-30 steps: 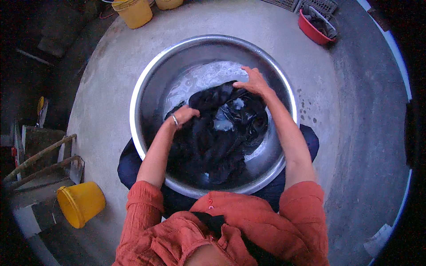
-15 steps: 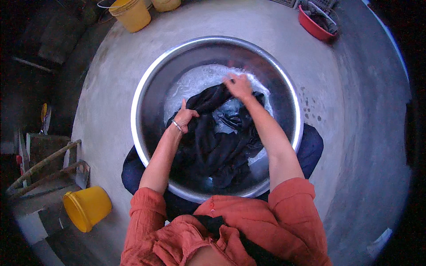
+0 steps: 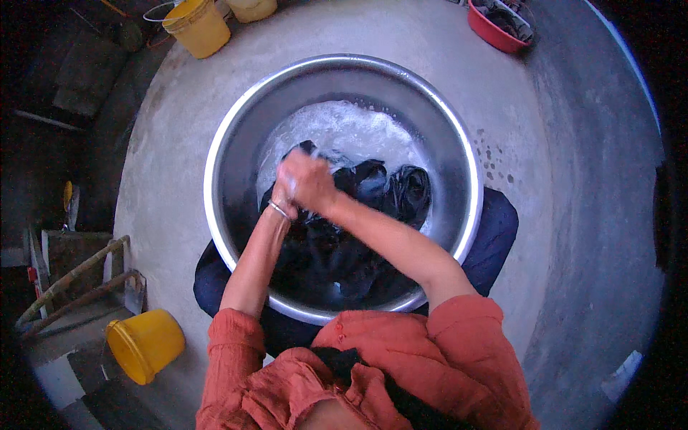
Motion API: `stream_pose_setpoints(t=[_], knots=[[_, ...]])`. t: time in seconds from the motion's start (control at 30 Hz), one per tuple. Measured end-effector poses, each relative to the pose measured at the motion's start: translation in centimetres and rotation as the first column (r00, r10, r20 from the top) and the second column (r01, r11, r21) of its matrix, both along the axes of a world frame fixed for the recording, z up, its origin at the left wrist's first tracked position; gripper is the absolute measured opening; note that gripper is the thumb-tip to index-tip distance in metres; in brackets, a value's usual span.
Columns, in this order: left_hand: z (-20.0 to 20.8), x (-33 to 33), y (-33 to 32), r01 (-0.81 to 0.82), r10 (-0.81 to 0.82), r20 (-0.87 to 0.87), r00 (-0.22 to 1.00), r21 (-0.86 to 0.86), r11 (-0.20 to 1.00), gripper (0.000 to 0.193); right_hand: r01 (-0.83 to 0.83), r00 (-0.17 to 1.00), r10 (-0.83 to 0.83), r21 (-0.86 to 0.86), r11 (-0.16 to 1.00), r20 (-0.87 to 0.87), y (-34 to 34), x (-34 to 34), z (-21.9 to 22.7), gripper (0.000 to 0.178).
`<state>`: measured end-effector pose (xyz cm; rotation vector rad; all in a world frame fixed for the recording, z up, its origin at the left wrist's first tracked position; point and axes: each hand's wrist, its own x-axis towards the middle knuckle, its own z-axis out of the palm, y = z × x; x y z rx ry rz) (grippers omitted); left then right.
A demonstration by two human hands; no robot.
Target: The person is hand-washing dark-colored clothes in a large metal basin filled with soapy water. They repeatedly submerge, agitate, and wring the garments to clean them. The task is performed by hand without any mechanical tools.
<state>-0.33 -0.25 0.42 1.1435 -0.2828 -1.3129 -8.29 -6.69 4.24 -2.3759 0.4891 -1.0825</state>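
Observation:
A wide metal basin (image 3: 471, 161) stands between my knees with foamy, soapy water (image 3: 344, 122) in it. Wet black cloth (image 3: 351, 251) fills its near half, bunched and folded, partly under the water. My left hand (image 3: 282, 192), with a bracelet at the wrist, is closed on part of this cloth at the left of the basin. Against it, my right hand (image 3: 313, 183) is closed too, laid over the left one and slightly blurred. A bit of black cloth pokes out just beyond the knuckles. The fingers' undersides are hidden.
Yellow buckets stand at the far left, one (image 3: 197, 29) with a handle. Another yellow bucket (image 3: 147, 345) lies tipped at the near left beside wooden-handled tools (image 3: 72, 276). A red tub (image 3: 497, 29) holding dark items sits at the far right. Wet spots mark the concrete floor.
My right hand has moved left and nearer, from the cloth's far edge onto my left hand, and has closed. The cloth's far part has been drawn in and bunched.

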Motion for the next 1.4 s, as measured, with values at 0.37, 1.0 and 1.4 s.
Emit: stream_pose_setpoints(t=[0.37, 1.0, 1.4], knots=[[6.8, -0.7, -0.6, 0.315, -0.285, -0.154, 0.946, 0.241, 0.918, 0.029, 0.085, 0.701, 0.12, 0.249, 0.965, -0.703, -11.5, -5.9, -7.0, 0.024], [5.6, 0.9, -1.1, 0.072, -0.017, -0.232, 0.973, 0.232, 0.97, 0.032, 0.435, 0.757, -0.029, 0.469, 0.769, -0.653, -7.2, -19.7, 5.7, 0.034], [7.2, 0.3, -0.9, 0.194, -0.151, -0.274, 0.95, 0.137, 0.971, 0.042, 0.108, 0.826, 0.004, 0.165, 0.98, -0.563, -6.9, -12.2, 2.5, 0.042]])
